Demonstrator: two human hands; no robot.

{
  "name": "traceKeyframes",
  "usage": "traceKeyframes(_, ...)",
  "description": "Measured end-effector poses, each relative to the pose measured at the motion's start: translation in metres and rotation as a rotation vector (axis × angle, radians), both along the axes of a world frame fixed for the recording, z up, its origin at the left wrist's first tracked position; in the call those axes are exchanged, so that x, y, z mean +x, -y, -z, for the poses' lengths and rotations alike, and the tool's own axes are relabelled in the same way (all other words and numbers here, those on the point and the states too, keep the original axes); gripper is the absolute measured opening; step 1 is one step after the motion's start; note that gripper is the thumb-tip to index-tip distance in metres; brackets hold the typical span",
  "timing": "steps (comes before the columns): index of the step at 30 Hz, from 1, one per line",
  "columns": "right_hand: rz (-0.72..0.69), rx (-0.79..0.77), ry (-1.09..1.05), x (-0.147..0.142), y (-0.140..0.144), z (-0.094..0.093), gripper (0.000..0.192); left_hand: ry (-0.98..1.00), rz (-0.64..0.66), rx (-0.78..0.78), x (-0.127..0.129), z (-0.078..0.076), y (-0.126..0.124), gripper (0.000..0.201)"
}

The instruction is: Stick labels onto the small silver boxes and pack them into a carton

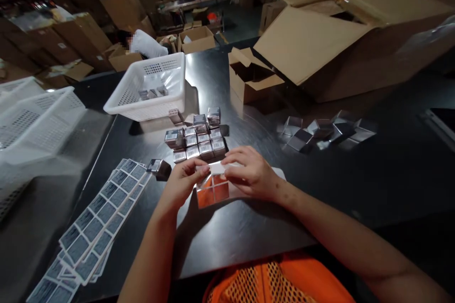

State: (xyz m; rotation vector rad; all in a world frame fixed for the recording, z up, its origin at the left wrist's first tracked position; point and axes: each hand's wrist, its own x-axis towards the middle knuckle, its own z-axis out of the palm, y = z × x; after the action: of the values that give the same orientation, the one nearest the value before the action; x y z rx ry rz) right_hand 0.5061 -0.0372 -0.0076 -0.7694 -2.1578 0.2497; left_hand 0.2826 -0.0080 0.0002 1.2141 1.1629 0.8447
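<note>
Between both hands is a sheet of shiny labels with a white grid, its panels mirroring orange. My left hand pinches its upper left edge between thumb and fingers. Closed over the upper right part is my right hand, with a pale folded-back strip at its fingertips. Just beyond the hands, small silver boxes with barcode labels stand grouped in rows, a few stacked on top. One dark small box sits apart, left of my left hand. Overlapping label sheets lie fanned along the table's left side.
A white perforated basket holding small boxes stands behind the group. More white baskets are at left. An open small carton and a large carton stand at back right. Blurred silver boxes lie right. A person bends beyond the table.
</note>
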Motion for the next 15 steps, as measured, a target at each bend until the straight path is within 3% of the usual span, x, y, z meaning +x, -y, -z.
traceKeyframes(3, -0.289, 0.048, -0.082, 0.004, 0.005, -0.015, 0.010, -0.021, -0.018, 0.007, -0.004, 0.002, -0.004, 0.046)
traceKeyframes(4, -0.289, 0.003, -0.161, 0.006, 0.003, -0.021, 0.008, -0.026, -0.022, 0.012, -0.005, 0.003, -0.005, 0.044)
traceKeyframes(6, -0.076, -0.101, -0.298, 0.009, -0.013, -0.031, 0.010, -0.035, -0.029, 0.028, -0.005, 0.005, -0.005, 0.036)
traceKeyframes(8, 0.204, -0.220, -0.308, 0.010, -0.046, -0.034, 0.049, -0.049, -0.058, 0.062, -0.001, 0.008, -0.004, 0.021)
traceKeyframes(9, 0.277, -0.303, -0.275, 0.009, -0.067, -0.034, 0.075, -0.060, -0.087, 0.087, 0.002, 0.010, -0.002, 0.015)
traceKeyframes(10, 0.301, -0.383, -0.229, 0.007, -0.089, -0.033, 0.096, -0.073, -0.122, 0.114, 0.006, 0.012, 0.000, 0.012)
traceKeyframes(12, 0.308, -0.442, -0.199, 0.002, -0.129, -0.030, 0.117, -0.099, -0.196, 0.171, 0.015, 0.017, 0.005, 0.015)
traceKeyframes(15, 0.288, -0.485, -0.204, -0.003, -0.165, -0.026, 0.120, -0.118, -0.260, 0.268, 0.022, 0.021, 0.010, 0.020)
